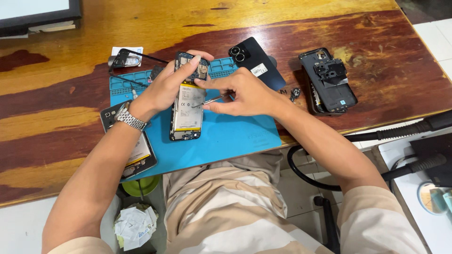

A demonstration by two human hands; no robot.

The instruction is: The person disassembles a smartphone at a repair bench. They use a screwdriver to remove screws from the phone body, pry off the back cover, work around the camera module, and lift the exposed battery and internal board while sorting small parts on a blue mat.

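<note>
One wooden table, blue mat, white tiled floor

Count of things around the blue repair mat

One blue repair mat lay on one wooden table. Three opened phones were in view: one with its battery showing on the mat, one at the mat's left edge, and one well to the mat's right. One black back cover with two camera rings sat at the mat's upper right corner. One thin metal tool was over the mat. Two hands were there, left and right, with one metal wristwatch. One crumpled paper wad lay below the mat.
</note>
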